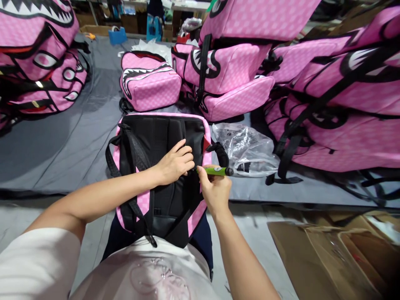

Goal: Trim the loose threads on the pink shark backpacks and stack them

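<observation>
A pink-and-black backpack (168, 200) lies before me with its black back panel and straps facing up, its lower end at my lap. My left hand (176, 162) lies over the panel right of centre, fingers bent together; what its fingertips pinch is hidden. Close on its right, my right hand (215, 189) is closed around a slim green pen-like tool (215, 171) with a black end. That tool lies level, one end near my left fingertips. A clear plastic bag (246, 146) touches the table just beyond the black end.
A small pink bag (156, 89) with a toothed mouth print stands behind the backpack. Stacked pink backpacks rise at left (46, 79), centre (231, 66) and right (353, 125) on the grey-covered table (78, 154). Cardboard (306, 258) lies low at right. A blue tape dispenser (117, 36) sits farther back.
</observation>
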Tool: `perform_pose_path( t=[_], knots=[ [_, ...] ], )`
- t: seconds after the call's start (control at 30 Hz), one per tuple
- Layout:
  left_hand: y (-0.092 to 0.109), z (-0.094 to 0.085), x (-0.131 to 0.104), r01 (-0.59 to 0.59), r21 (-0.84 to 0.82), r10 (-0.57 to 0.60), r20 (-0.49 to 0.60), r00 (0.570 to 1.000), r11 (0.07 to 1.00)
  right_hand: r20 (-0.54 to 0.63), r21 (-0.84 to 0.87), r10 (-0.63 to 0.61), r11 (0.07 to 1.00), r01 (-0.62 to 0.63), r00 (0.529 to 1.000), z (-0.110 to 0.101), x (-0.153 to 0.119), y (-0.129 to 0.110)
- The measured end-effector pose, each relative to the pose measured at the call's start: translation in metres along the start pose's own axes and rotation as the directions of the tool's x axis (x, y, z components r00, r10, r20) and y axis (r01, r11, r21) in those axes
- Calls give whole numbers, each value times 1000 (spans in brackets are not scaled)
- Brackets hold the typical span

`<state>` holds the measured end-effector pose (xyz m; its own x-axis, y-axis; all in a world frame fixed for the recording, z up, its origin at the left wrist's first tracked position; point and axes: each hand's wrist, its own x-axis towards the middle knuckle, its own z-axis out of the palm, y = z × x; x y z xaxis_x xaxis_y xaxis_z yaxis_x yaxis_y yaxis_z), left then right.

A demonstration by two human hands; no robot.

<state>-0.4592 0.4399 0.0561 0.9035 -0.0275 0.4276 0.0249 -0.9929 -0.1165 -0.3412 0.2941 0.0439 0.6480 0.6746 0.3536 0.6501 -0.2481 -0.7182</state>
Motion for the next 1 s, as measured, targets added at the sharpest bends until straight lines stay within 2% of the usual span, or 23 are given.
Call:
perform_pose_path(
  t=[0.27, 0.5, 0.77, 0.9, 1.0],
  knots=[
    [1, 0, 0, 8, 7, -8, 6, 1000, 1000, -8, -16, -12, 1000, 12, 1000, -1, 1, 1],
    [2, 1, -1, 4, 20, -4, -23, 1000, 1000, -23, -1, 36, 999, -36, 999, -1, 2, 0],
    [3, -1, -1, 10, 18, -10, -6, 1000, 1000, 26, 89, 72, 993, -74, 997, -2, 5, -1],
    [3, -2, -1, 17, 11, -17, 11, 1000, 1000, 35, 22, 54, 998, -55, 998, -2, 6, 1],
    [3, -2, -1, 15, 17, -15, 2, 1000, 1000, 51, 48, 52, 997, -54, 997, -3, 6, 2]
  ],
)
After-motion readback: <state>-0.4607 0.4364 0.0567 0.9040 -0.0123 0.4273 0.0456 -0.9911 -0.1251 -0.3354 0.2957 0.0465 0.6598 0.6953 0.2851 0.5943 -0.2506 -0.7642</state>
